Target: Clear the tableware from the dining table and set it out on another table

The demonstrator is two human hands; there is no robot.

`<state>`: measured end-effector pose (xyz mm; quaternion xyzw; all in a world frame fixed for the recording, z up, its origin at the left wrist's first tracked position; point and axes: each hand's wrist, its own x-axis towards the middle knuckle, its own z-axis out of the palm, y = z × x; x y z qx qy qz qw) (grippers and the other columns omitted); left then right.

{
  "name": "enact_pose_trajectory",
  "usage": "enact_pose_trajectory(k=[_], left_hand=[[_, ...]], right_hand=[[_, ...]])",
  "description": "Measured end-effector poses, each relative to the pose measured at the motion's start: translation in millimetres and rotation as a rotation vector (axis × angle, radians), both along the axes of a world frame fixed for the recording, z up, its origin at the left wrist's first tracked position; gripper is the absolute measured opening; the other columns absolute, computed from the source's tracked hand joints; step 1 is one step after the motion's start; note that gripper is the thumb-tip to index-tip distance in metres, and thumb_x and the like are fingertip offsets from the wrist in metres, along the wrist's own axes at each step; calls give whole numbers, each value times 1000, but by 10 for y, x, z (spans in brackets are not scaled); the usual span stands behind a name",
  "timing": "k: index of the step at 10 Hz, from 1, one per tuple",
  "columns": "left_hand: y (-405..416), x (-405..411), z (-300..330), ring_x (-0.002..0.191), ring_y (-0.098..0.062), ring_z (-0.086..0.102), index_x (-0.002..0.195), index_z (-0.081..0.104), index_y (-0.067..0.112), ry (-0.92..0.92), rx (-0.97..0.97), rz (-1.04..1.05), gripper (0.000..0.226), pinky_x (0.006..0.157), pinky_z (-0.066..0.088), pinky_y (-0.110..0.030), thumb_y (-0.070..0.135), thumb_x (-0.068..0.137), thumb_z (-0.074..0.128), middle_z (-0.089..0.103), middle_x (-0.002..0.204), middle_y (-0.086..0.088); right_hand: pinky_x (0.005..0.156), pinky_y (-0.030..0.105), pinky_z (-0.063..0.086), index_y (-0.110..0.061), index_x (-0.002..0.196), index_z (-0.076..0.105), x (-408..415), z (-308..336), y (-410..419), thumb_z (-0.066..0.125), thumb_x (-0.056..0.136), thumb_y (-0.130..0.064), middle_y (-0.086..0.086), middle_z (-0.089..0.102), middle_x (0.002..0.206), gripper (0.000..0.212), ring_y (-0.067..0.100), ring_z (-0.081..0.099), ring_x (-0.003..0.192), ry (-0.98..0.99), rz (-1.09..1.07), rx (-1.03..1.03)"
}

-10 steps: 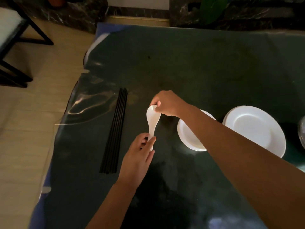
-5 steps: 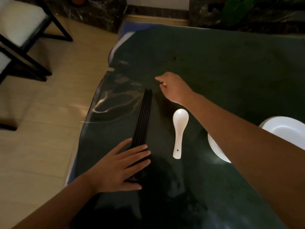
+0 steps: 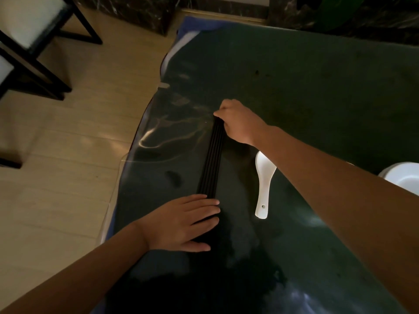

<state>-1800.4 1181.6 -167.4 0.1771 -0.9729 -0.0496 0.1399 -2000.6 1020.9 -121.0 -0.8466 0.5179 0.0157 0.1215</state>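
Note:
Several black chopsticks [image 3: 211, 162] lie side by side in a tight row on the dark green table [image 3: 306, 82], near its left edge. My left hand [image 3: 186, 223] lies flat with straight fingers across their near ends. My right hand [image 3: 238, 122] has curled fingers on their far ends. A white ceramic spoon [image 3: 264, 180] lies on the table just right of the chopsticks, bowl end away from me, under my right forearm. A white plate [image 3: 405, 177] shows at the right edge, partly hidden by my arm.
A clear plastic sheet [image 3: 158, 137] covers the tabletop and overhangs its left edge. Two dark-framed chairs [image 3: 31, 48] stand on the beige tile floor to the left. A dark marble wall base [image 3: 140, 10] runs behind the table.
Both hands let go of the white spoon, which now lies on the table. My left hand went flat onto the chopsticks' near ends, and my right hand closed on their far ends.

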Motion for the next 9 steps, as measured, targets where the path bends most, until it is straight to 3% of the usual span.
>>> enact_pose_trajectory(k=[4, 5, 6, 7, 8, 9], left_hand=[[-3, 23, 4, 120, -25, 56, 100, 69, 9, -43, 2, -26, 45, 102, 45, -38, 50, 84, 57, 68, 113, -11], [19, 7, 34, 125, -24, 51, 110, 66, 9, -62, 22, -14, 53, 105, 41, -41, 54, 85, 53, 64, 121, -11], [-10, -15, 245, 136, -20, 37, 132, 51, 13, -101, 45, 24, 61, 113, 27, -43, 56, 88, 42, 50, 139, -9], [27, -66, 465, 132, -19, 43, 133, 49, 16, -131, 34, 74, 55, 112, 27, -43, 50, 90, 42, 54, 136, -6], [-239, -351, 1001, 118, -17, 55, 132, 47, 22, -260, 203, 332, 48, 109, 30, -40, 44, 90, 42, 62, 124, -2], [-333, -538, 1384, 112, -17, 56, 131, 47, 23, -368, 458, 448, 46, 101, 39, -34, 44, 90, 46, 61, 124, -2]], right_hand=[[95, 38, 46, -1, 116, 58, -15, -11, 25, 43, 92, -6, 16, 52, 119, 29, 29, 49, 111, -11, -44, -14], [97, 38, 45, -2, 123, 54, -49, 22, 83, 44, 92, -8, 16, 51, 124, 32, 29, 48, 116, -41, -72, -7], [96, 39, 45, -8, 131, 48, -196, 229, 206, 44, 94, -15, 14, 51, 128, 38, 29, 49, 119, -103, -158, -8], [92, 39, 47, -10, 127, 52, -327, 421, 442, 45, 94, -21, 13, 54, 124, 36, 29, 53, 114, -99, -193, 23], [94, 36, 44, -13, 128, 52, -572, 803, 734, 46, 94, -26, 11, 54, 130, 37, 28, 53, 116, -42, -235, 129], [95, 36, 43, -12, 127, 54, -705, 1036, 922, 48, 93, -26, 10, 55, 132, 38, 27, 53, 117, 14, -226, 269]])
